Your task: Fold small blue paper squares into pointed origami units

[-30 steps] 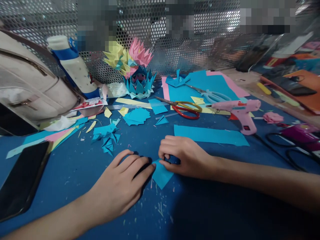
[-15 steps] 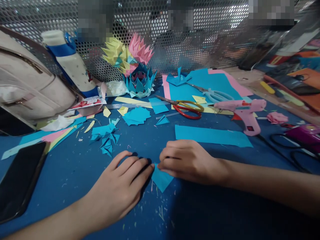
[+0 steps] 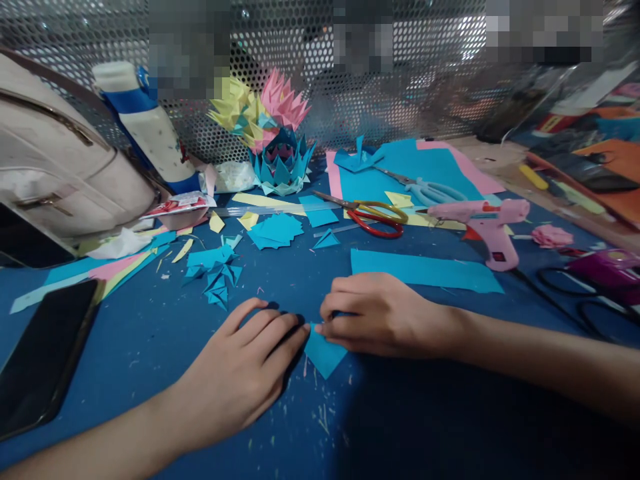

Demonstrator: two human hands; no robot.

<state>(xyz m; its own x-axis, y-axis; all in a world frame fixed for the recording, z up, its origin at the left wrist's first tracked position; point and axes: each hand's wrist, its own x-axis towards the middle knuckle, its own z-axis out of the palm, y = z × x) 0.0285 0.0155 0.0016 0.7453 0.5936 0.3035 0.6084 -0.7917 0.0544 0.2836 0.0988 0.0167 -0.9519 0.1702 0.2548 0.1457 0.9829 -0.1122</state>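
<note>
A small blue paper piece (image 3: 326,357) lies on the dark blue table, its lower point towards me. My left hand (image 3: 250,370) rests at its upper left edge, fingers bent and fingertips pressing the paper's corner. From the right, my right hand (image 3: 385,317) is closed with its fingertips on the upper edge, hiding part of the paper. Beyond the left hand lie folded blue triangle pieces (image 3: 215,270) and a stack of blue paper squares (image 3: 276,231). A blue paper strip (image 3: 425,270) lies just past my right hand.
Red-and-yellow-handled scissors (image 3: 375,217), blue-handled scissors (image 3: 435,191) and a pink glue gun (image 3: 480,217) lie farther back. A folded-paper flower model (image 3: 280,163) stands by the perforated metal panel (image 3: 400,93). At left are a phone (image 3: 50,360), a bottle (image 3: 150,133) and a pale bag (image 3: 60,153).
Both hands keep nearly the same pose at the blue paper. The view has shifted slightly; little else differs.
</note>
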